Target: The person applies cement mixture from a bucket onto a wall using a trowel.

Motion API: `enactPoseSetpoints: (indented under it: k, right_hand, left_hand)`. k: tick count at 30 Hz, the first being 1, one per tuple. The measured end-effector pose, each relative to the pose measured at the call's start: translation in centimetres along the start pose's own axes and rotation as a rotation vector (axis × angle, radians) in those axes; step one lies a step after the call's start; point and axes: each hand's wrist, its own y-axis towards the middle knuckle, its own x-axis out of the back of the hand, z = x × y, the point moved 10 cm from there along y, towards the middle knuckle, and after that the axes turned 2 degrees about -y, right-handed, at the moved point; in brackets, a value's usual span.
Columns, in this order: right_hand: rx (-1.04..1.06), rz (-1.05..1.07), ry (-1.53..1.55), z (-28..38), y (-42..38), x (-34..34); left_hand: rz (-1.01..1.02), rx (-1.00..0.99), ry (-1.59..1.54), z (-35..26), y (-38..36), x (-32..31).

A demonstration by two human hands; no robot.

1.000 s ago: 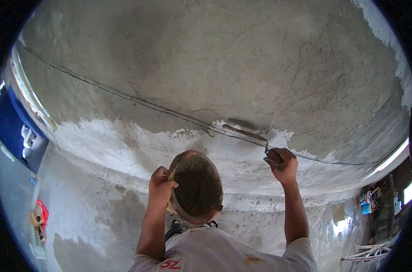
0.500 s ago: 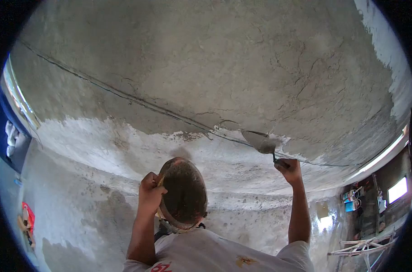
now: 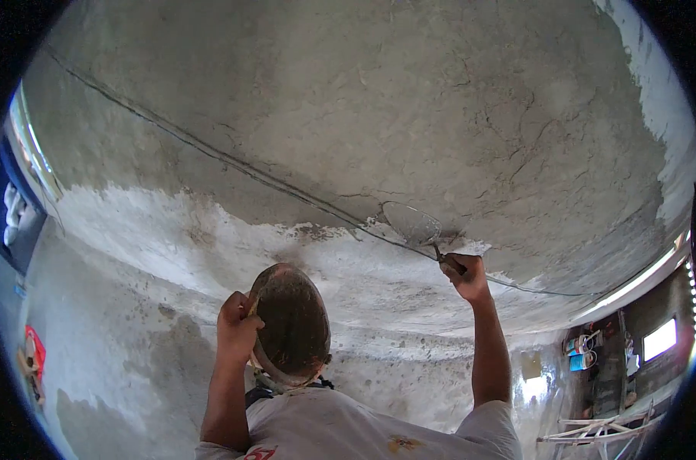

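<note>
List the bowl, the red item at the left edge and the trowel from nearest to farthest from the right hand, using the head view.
1. Trowel: in the right hand itself, blade against the wall.
2. Bowl: to the left, held by the left hand.
3. Red item: far left, beyond the bowl.

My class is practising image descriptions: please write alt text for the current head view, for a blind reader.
A person's right hand holds a trowel up at a wall partly coated in cracked grey plaster, while the left hand grips a round pan by its edge. A paler strip shows below the plaster.
</note>
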Motion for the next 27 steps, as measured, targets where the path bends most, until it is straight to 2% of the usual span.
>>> enactPoseSetpoints:
  k: [2,4,7,9,13,16,18,21,27]
  right_hand:
    - [0.037,0.011,-0.015,-0.5,0.5,-0.5]
    - [0.039,0.024,-0.360,0.3,0.9,-1.2]
    - [0.080,0.002,-0.475,0.9,1.3,-1.9]
    - [0.080,0.009,-0.503,1.7,1.3,-1.8]
    - [0.047,0.054,-0.672,2.4,0.5,-0.4]
    - [0.103,0.036,-0.670,2.9,-0.4,1.7]
    - [0.102,0.025,-0.686,3.5,-1.1,3.0]
    - [0.249,-0.176,-0.493,6.3,-1.9,5.5]
    - [0.304,-0.194,-0.453,6.1,-0.5,3.8]
  left_hand:
    - [-0.001,-0.026,-0.054,-0.4,-0.2,-0.1]
    - [0.001,-0.052,-0.106,-0.7,-0.6,-0.2]
    - [0.008,-0.037,-0.170,-0.4,-0.7,-0.4]
    - [-0.002,0.005,0.033,0.1,-0.7,0.2]
    - [-0.026,-0.025,0.015,0.1,-1.0,0.6]
    - [-0.070,0.001,0.051,-0.2,-1.4,0.9]
    - [-0.050,-0.036,-0.049,0.2,-1.4,1.1]
    - [-0.073,-0.087,-0.061,-0.7,-2.0,0.8]
    - [-0.052,-0.067,-0.046,-0.1,-2.0,0.7]
